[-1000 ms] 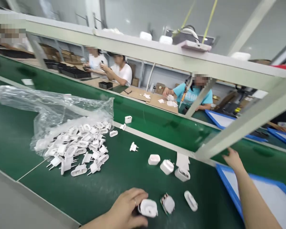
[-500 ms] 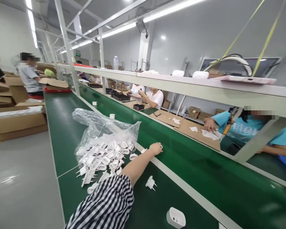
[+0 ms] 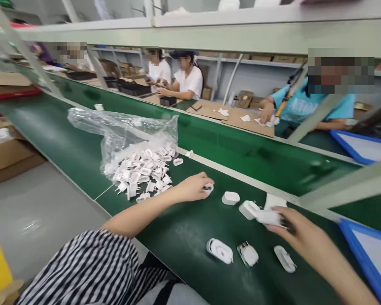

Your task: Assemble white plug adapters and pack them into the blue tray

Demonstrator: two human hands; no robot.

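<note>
My left hand [image 3: 193, 187] is closed on a small white charger part [image 3: 208, 189], above the green table right of the loose pile. My right hand [image 3: 294, 228] grips a white charger housing [image 3: 268, 217], blurred by motion. Touching or just behind that piece is another white housing [image 3: 249, 209]; one more housing [image 3: 230, 198] stands between the hands. Nearer me lie an oval white part [image 3: 220, 250], a white piece with a small circuit board [image 3: 247, 254] and another oval part [image 3: 285, 259]. White plug parts [image 3: 142, 169] spill from a clear plastic bag [image 3: 123, 127].
A green conveyor belt [image 3: 235, 144] runs behind the table, below a white shelf beam [image 3: 209, 36]. Blue-rimmed trays [image 3: 368, 250] are at right. Several co-workers sit across the belt, one in a blue shirt [image 3: 324, 108]. An open cardboard box [image 3: 12, 156] stands at left.
The view has turned right and down. My left hand has drawn back from the belt to the table with a white part. My right hand has come into view, holding a housing.
</note>
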